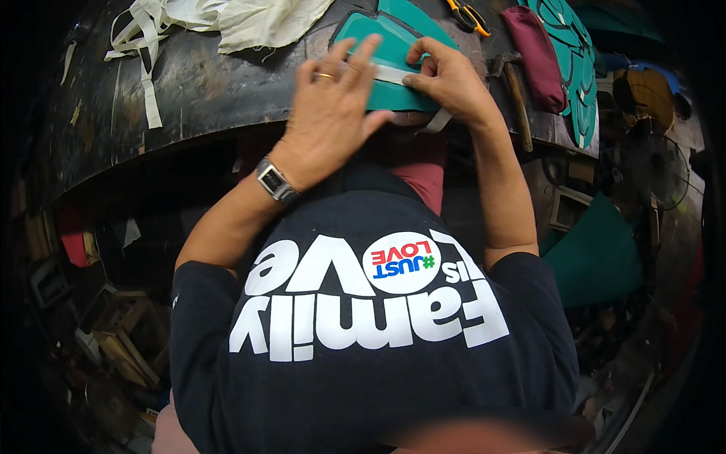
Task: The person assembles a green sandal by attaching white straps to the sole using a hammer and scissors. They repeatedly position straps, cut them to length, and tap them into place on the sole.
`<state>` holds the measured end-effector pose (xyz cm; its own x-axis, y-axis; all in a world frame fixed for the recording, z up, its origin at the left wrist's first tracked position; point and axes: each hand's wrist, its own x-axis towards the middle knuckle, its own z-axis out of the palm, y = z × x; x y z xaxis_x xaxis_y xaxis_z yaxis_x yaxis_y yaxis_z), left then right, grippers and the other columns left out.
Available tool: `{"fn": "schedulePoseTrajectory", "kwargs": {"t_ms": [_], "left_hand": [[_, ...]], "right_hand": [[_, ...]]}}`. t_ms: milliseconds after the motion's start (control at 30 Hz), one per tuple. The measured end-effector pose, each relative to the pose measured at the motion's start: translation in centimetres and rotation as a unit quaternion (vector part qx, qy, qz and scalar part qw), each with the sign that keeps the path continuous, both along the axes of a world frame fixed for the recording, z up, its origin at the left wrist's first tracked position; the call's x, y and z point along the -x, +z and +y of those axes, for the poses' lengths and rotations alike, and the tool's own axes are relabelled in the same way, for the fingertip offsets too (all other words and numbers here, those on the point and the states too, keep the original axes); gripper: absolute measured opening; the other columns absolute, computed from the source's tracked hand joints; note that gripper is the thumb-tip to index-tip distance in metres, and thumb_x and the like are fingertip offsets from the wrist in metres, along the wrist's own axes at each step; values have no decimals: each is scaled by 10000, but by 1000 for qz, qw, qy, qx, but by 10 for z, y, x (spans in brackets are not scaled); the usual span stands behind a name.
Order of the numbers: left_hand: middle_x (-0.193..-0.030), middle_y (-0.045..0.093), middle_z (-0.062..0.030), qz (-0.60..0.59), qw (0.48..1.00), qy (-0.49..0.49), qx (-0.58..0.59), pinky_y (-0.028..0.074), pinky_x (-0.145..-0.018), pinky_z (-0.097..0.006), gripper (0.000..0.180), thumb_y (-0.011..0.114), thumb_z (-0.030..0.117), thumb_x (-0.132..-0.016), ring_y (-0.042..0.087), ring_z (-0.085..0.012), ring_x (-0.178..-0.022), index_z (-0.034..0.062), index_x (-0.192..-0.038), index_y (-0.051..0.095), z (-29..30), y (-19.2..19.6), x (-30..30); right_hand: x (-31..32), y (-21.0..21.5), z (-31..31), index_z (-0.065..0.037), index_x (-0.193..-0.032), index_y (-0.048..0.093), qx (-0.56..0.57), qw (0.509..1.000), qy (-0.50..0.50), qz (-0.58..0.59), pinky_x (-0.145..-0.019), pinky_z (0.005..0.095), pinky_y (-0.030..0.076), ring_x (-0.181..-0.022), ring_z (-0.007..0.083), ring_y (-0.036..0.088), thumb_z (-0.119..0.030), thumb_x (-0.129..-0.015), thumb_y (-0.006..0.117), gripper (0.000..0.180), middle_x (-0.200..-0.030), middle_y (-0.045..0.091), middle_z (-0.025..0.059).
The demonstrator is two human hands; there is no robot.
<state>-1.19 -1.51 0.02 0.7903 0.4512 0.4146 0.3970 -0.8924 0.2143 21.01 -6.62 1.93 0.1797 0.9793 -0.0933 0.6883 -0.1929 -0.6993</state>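
A green flat piece (401, 97) of sheet material with dark edges lies at the front edge of the black worktable. Across it runs a narrow white strip (390, 74), and its tail (436, 121) hangs past the table edge. My left hand (327, 113) rests over the left part of the piece, fingers spread and slightly blurred, with a ring and a wristwatch on it. At the strip's right end, my right hand (456, 82) pinches it between thumb and finger. What lies under my left palm is hidden.
White cloth (265, 23) with trailing strips (150, 91) lies at the far left of the worktable (212, 94). To the right are orange-handled scissors (470, 17), a wooden-handled hammer (518, 106), a maroon pouch (534, 60) and several green pieces (581, 83). A fan (662, 170) stands beyond.
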Motion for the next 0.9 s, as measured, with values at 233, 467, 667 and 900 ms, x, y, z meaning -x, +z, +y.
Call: {"fn": "schedulePoseTrajectory", "kwargs": {"t_ms": [233, 467, 667, 900], "left_hand": [[-1516, 450, -187, 6, 989, -135, 59, 292, -1193, -445, 730, 688, 402, -906, 388, -286, -1450, -35, -1445, 463, -11, -20, -19], [-1499, 471, -173, 4, 991, -119, 60, 310, -1180, -446, 733, 674, 463, -906, 414, -289, -1427, 1, -1442, 483, -13, -19, -21], [-1394, 536, -144, -18, 994, -98, 55, 352, -1133, -445, 739, 689, 475, -881, 480, -306, -1310, 21, -1431, 495, -15, -15, -30], [-1339, 530, -89, 14, 997, -79, 19, 370, -1057, -420, 731, 710, 470, -857, 488, -274, -1238, 89, -1445, 504, -14, -13, -35]], "right_hand": [[-14, 12, -15, -46, -873, 669, 23, 986, -40, -162, -592, 264, 416, -658, 66, 505, -252, -827, 809, 253, -675, 551, -9], [-56, 22, -24, -28, -842, 712, 83, 995, -12, 57, -648, 226, 399, -713, 37, 496, -272, -837, 823, 268, -737, 587, -58], [-60, 12, -27, -35, -844, 713, 66, 994, -25, 87, -623, 223, 391, -696, 28, 486, -258, -844, 816, 245, -729, 580, -66], [-55, 5, -27, -25, -835, 699, 23, 999, -25, 25, -574, 215, 388, -654, 27, 486, -215, -858, 790, 212, -705, 568, -60]]}}
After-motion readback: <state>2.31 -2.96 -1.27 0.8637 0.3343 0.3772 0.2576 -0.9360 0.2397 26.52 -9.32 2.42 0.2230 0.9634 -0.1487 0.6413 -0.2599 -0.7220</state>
